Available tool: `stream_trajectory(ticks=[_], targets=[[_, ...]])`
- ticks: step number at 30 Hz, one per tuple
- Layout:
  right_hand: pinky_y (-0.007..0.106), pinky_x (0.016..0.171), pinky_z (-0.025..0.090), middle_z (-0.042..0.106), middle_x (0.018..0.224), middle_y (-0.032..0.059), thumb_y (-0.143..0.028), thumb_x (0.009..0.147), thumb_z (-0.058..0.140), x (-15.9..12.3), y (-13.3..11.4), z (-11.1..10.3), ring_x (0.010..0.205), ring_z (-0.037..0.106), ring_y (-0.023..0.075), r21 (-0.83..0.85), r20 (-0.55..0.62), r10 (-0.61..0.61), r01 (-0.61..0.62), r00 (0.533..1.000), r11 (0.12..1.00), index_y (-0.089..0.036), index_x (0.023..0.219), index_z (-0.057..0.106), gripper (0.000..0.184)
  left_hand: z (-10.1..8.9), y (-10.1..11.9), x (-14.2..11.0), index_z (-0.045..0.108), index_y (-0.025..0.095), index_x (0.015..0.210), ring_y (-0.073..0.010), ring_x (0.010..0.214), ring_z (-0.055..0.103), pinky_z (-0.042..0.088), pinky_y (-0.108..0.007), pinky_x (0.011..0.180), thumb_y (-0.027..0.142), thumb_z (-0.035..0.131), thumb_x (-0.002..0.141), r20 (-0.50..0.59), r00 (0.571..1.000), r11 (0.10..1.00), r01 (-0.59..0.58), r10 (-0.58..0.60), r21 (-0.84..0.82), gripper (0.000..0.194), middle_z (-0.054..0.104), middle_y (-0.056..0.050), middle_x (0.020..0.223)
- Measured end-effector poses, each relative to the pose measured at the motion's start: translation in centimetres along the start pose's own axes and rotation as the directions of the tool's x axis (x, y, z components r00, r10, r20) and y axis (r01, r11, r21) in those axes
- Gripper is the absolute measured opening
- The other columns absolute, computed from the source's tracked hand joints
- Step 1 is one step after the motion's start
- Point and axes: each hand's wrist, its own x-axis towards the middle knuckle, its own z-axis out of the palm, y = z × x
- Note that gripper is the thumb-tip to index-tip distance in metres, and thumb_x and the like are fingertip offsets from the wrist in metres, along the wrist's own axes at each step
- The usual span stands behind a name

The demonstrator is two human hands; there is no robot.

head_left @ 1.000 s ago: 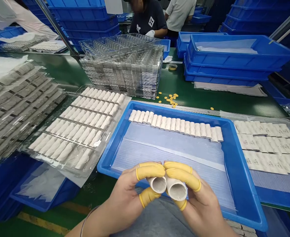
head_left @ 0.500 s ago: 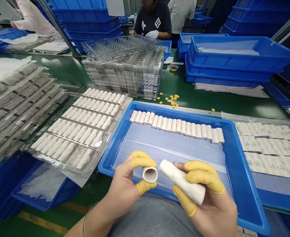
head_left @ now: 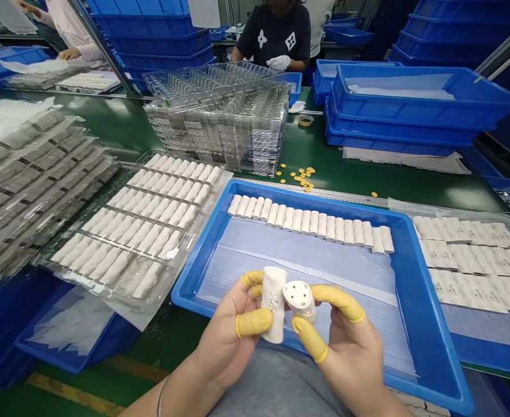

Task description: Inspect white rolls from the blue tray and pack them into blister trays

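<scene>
My left hand point(head_left: 241, 321), in yellow finger cots, grips a white cylinder point(head_left: 274, 307) that stands nearly upright and bears dark handwriting. In my right hand point(head_left: 342, 324), also in yellow finger cots, a second white cylinder point(head_left: 298, 296) is pinched with its end face turned toward me; several small holes show in that face. The two cylinders are side by side, touching or almost so. Beneath them lies a blue tray point(head_left: 431, 301) lined with pale sheets, with a row of white cylinders point(head_left: 310, 222) along its far wall.
To the left, a clear plastic tray point(head_left: 150, 298) holds rows of white cylinders beside stacked filled trays point(head_left: 29, 191). Stacked wire-like clear trays point(head_left: 220, 127), yellow discs point(head_left: 302, 178), a tape roll point(head_left: 306, 120) and blue bins point(head_left: 411, 110) stand behind. Marked cylinders point(head_left: 467, 255) lie right. A co-worker point(head_left: 276, 35) sits opposite.
My left cylinder has turned from end-on to upright, showing its writing. My right one has swung from lengthwise to end-on, showing its holed face, and the hands have come closer together.
</scene>
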Motion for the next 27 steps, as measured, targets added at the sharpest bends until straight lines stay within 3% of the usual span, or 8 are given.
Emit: stream_trajectory(ticks=[5,9,12,17,23,27], targets=[[0.031,0.081,0.058,0.072,0.1,0.0013,-0.017,0.087,0.072,-0.2,-1.0,-0.8,0.086,0.067,0.0189,0.07,0.134,0.172,-0.183,0.976,0.981,-0.034,0.13,0.059,0.048,-0.8,-0.4,-0.5,0.06,0.029,0.126,-0.0177,0.087,0.062,0.053,-0.028,0.072,0.023,0.086,0.074,0.108,0.982,0.967,-0.171,0.153,0.187,0.058,0.068,-0.004,0.095],[0.032,0.076,0.06,0.072,0.106,0.0028,-0.04,0.093,0.071,-0.2,-2.0,-1.3,0.082,0.069,0.0185,0.247,0.279,0.394,-0.462,0.876,0.852,-0.043,0.138,0.051,0.05,-1.3,-0.4,-1.2,0.054,0.037,0.137,-0.0198,0.094,0.061,0.055,-0.027,0.069,0.025,0.08,0.082,0.182,0.969,0.945,-0.211,0.168,0.252,0.063,0.066,-0.005,0.102],[0.032,0.072,0.06,0.07,0.115,0.0048,-0.045,0.091,0.073,0.0,-2.6,-1.6,0.077,0.07,0.0177,0.335,0.343,0.472,-0.576,0.812,0.746,-0.044,0.14,0.051,0.053,-1.2,-0.2,-1.8,0.055,0.04,0.137,-0.019,0.094,0.063,0.057,-0.028,0.072,0.025,0.078,0.084,0.221,0.962,0.943,-0.213,0.158,0.254,0.059,0.066,-0.005,0.106],[0.035,0.073,0.06,0.07,0.118,0.0057,-0.042,0.094,0.068,0.3,-2.7,-1.9,0.077,0.072,0.0187,0.386,0.46,0.43,-0.611,0.777,0.691,-0.046,0.141,0.05,0.05,-0.9,0.4,-2.2,0.059,0.04,0.133,-0.0191,0.095,0.065,0.058,-0.026,0.072,0.023,0.077,0.084,0.261,0.956,0.948,-0.2,0.133,0.249,0.055,0.068,-0.005,0.11],[0.032,0.066,0.061,0.063,0.121,0.0051,-0.042,0.089,0.075,0.1,-2.3,-2.2,0.072,0.07,0.0166,0.362,0.472,0.439,-0.622,0.764,0.694,-0.047,0.142,0.048,0.059,-0.8,0.5,-2.2,0.057,0.043,0.134,-0.0153,0.083,0.067,0.059,-0.029,0.073,0.022,0.079,0.082,0.31,0.946,0.96,-0.168,0.094,0.222,0.06,0.062,-0.004,0.114],[0.032,0.07,0.061,0.065,0.121,0.0047,-0.041,0.095,0.068,0.3,-2.4,-2.1,0.074,0.07,0.0164,0.377,0.503,0.412,-0.622,0.76,0.687,-0.048,0.143,0.046,0.054,-0.7,0.6,-2.2,0.059,0.042,0.133,-0.018,0.09,0.064,0.059,-0.028,0.071,0.025,0.079,0.082,0.281,0.954,0.957,-0.169,0.1,0.234,0.057,0.062,-0.004,0.11]])
